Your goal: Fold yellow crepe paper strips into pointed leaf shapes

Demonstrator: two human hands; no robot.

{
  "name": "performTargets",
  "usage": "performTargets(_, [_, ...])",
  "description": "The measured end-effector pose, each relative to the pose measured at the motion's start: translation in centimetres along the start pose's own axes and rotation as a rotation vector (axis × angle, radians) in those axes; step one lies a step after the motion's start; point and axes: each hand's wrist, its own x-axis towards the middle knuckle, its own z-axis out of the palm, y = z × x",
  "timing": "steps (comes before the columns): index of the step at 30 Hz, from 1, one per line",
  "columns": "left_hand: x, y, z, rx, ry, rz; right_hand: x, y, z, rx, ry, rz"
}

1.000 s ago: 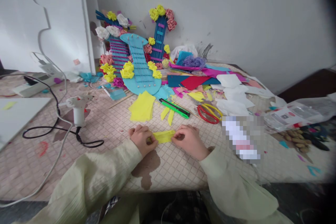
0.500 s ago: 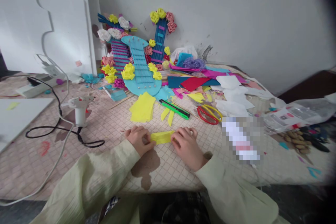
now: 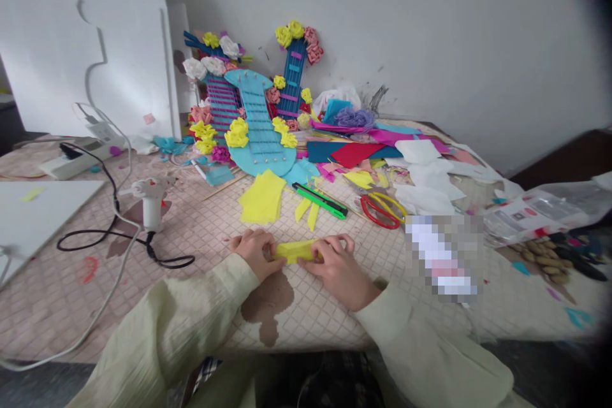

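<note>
A strip of yellow crepe paper (image 3: pixel 295 250) stretches level between my two hands, just above the tabletop. My left hand (image 3: pixel 254 252) pinches its left end, and my right hand (image 3: pixel 340 266) has its fingers closed on the right end. Beyond them lie a stack of yellow paper (image 3: pixel 262 196) and a few narrow yellow strips (image 3: pixel 305 210). A green utility knife (image 3: pixel 319 200) rests beside those strips. To its right are scissors (image 3: pixel 381 211) with red and yellow handles.
At the left a white glue gun (image 3: pixel 152 204) stands with its black cord looped. Behind are a light-blue paper instrument shape (image 3: pixel 262 134) and paper flowers (image 3: pixel 238 133). Coloured paper scraps (image 3: pixel 358 154), white sheets (image 3: pixel 423 172) and a plastic bag (image 3: pixel 540 204) fill the right side.
My right fingers have shifted inward along the lower edge of the yellow strip, so less of it shows. The whole view has moved slightly.
</note>
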Motion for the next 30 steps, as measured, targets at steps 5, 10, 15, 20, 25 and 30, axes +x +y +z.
performTargets(5, [0.0, 0.0, -0.2, -0.024, -0.034, 0.006, -1.0, 1.0, -0.5, 0.017, 0.031, 0.094])
performTargets(10, [0.0, 0.0, -0.2, -0.021, -0.017, -0.003, -1.5, 1.5, -1.1, 0.053, 0.030, 0.139])
performTargets(15, [0.0, -0.1, -0.3, -0.030, -0.046, 0.005, -1.3, 1.4, -1.0, 0.045, 0.070, 0.149])
performTargets(20, [0.0, -0.2, 0.0, -0.025, -0.015, 0.000, 0.1, -0.2, -1.1, 0.093, 0.025, 0.040])
performTargets(25, [-0.1, -0.7, 0.6, -0.027, 0.041, 0.055, 1.5, -1.8, -0.8, 0.058, -0.098, -0.040])
performTargets(30, [-0.1, -0.8, 0.7, -0.019, 0.040, 0.081, 1.7, -1.9, -0.5, 0.013, -0.115, -0.016])
